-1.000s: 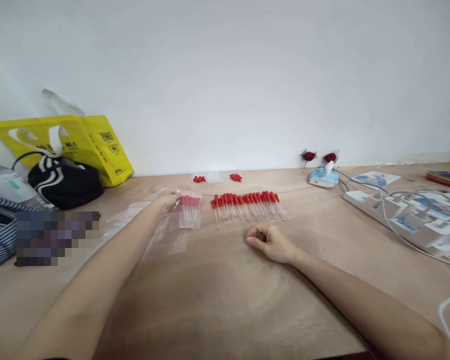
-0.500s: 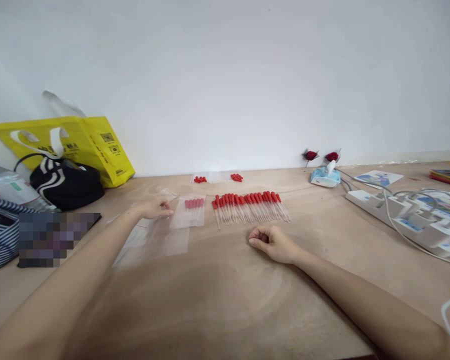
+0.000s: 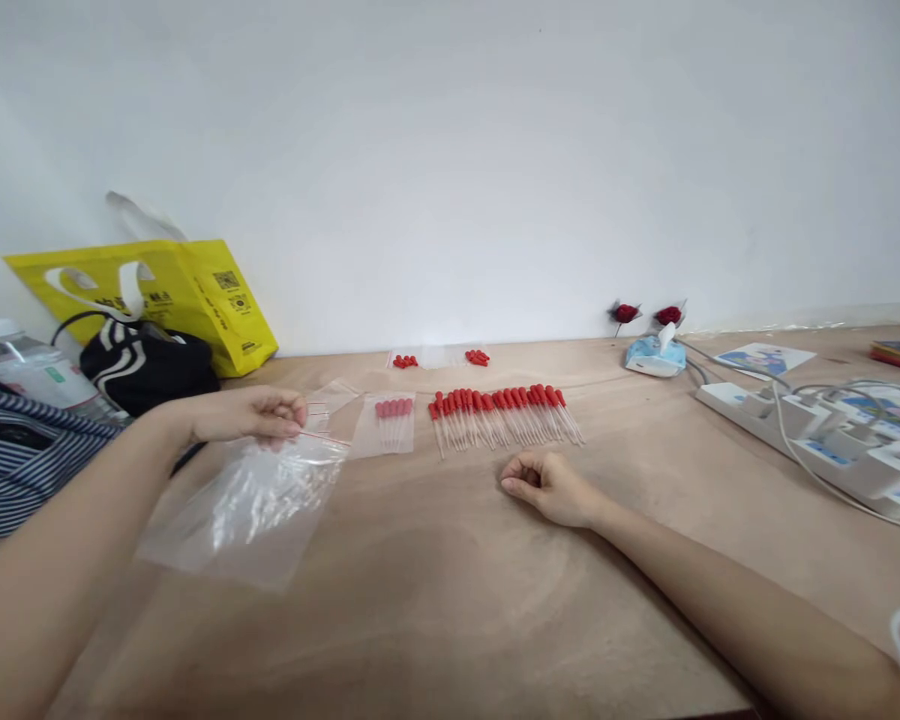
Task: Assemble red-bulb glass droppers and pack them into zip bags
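Observation:
My left hand (image 3: 274,412) pinches the top edge of a clear plastic bag (image 3: 259,510), which hangs down toward the near left. Just right of it, a small clear bag (image 3: 384,445) lies flat with several red-tipped sticks (image 3: 395,409) in it. A long row of red-headed clear sticks (image 3: 495,402) lies on the table at the centre. My right hand (image 3: 540,485) rests below that row with its fingers curled together; whether anything is inside cannot be seen.
Small red pieces on clear bags (image 3: 439,356) lie by the wall. At left are a yellow bag (image 3: 232,310), a black pouch (image 3: 150,365) and a bottle (image 3: 41,370). A tissue pack (image 3: 654,357), two red flowers and a power strip (image 3: 810,435) with cables lie right.
My left hand has closed on a clear bag and drawn it up and left, off the table. My right hand has stayed where it was.

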The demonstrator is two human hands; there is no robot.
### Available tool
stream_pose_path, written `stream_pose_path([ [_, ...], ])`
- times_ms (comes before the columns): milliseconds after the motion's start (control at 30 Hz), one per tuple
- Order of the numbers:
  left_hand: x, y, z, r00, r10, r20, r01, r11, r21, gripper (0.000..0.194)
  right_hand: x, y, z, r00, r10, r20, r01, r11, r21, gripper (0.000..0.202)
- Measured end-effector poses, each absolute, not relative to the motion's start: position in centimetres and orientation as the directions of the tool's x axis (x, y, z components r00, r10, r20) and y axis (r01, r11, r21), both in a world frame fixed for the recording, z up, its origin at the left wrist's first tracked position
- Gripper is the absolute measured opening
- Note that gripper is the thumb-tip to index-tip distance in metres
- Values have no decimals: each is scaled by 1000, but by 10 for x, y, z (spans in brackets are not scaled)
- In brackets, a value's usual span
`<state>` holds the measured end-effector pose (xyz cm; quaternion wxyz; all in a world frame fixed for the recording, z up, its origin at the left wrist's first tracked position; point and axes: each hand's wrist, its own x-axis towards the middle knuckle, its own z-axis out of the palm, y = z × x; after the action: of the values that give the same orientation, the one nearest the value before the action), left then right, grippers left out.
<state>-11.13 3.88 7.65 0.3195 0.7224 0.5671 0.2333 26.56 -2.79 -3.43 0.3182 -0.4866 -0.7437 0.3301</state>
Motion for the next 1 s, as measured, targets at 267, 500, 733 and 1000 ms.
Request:
stream_pose_path([
  [267, 13, 28, 50, 825, 547, -141, 539, -690, 482, 15, 264, -30, -31, -324, 926, 196, 542, 351, -764, 12],
  [500, 46, 3, 26, 829, 542, 139, 457, -799, 391, 22, 265, -31, -29, -349, 902, 254, 531, 414, -739, 12],
  [733, 2, -50, 7, 673, 739, 4, 683, -624, 380, 72, 253, -38, -28, -387, 876, 286, 509, 462, -726, 12],
  [1000, 17, -40, -8, 751, 660, 20, 596, -690, 410, 73, 247, -40, -24, -470, 819, 330, 513, 558, -652, 30],
])
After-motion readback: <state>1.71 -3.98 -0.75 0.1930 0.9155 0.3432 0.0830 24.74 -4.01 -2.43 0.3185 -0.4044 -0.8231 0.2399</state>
